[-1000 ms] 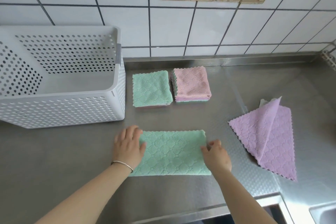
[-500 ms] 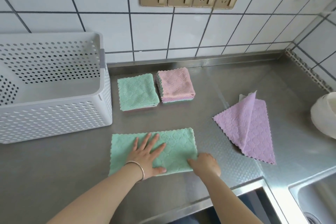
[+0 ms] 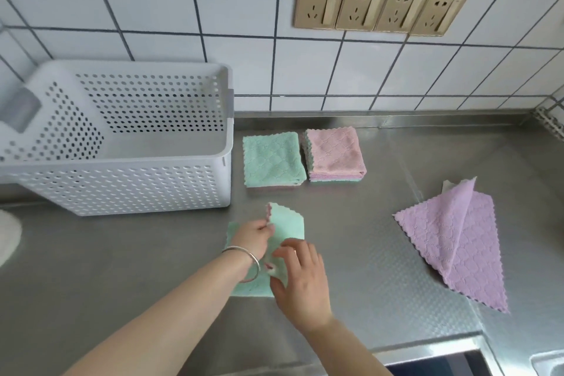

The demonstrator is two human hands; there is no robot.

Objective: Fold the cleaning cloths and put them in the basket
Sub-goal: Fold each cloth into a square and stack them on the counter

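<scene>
A green cleaning cloth [image 3: 290,223] lies on the steel counter in front of me, its right half lifted and turned over to the left. My left hand [image 3: 253,238] pinches the raised far corner of that cloth. My right hand [image 3: 300,278] pinches its near corner, fingers curled on the fabric. The white perforated basket [image 3: 122,183] stands at the back left with nothing visible inside. Beside it sit a folded green cloth [image 3: 273,159] and a folded stack topped by a pink cloth [image 3: 334,152]. A purple cloth [image 3: 454,238] lies loosely to the right.
The tiled wall with a row of gold sockets [image 3: 381,6] rises behind the counter [image 3: 366,253]. A sink corner [image 3: 549,363] shows at bottom right. A white object [image 3: 7,235] sits at the left edge.
The green cloth lay flat as a long strip under my hands. Its right half has been lifted and carried leftward over the left half; both hands now pinch its corners.
</scene>
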